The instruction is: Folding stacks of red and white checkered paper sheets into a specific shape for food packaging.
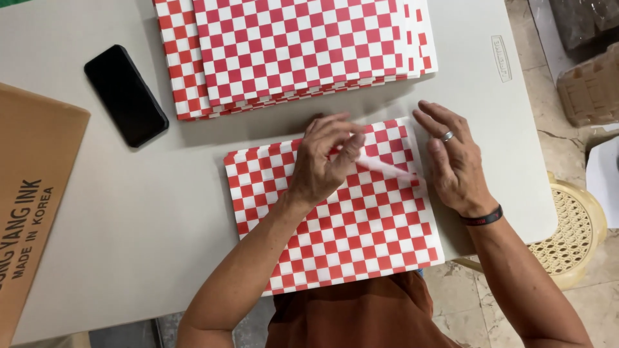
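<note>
A small stack of red-and-white checkered paper sheets [348, 225] lies on the pale table [142, 212] in front of me. My left hand [325, 164] rests on its upper middle, fingers pinched on the lifted, blurred corner of the top sheet [383, 166]. To the right, my right hand [454, 158] lies flat with fingers spread over the stack's top right edge; it wears a ring and a black wristband. A larger pile of the same checkered sheets [296, 48] sits farther back.
A black phone [126, 95] lies face up at the left. A brown cardboard box [32, 193] covers the table's left edge. Right of the table are a woven yellow plastic stool [574, 235], a tiled floor and wrapped packages [590, 90].
</note>
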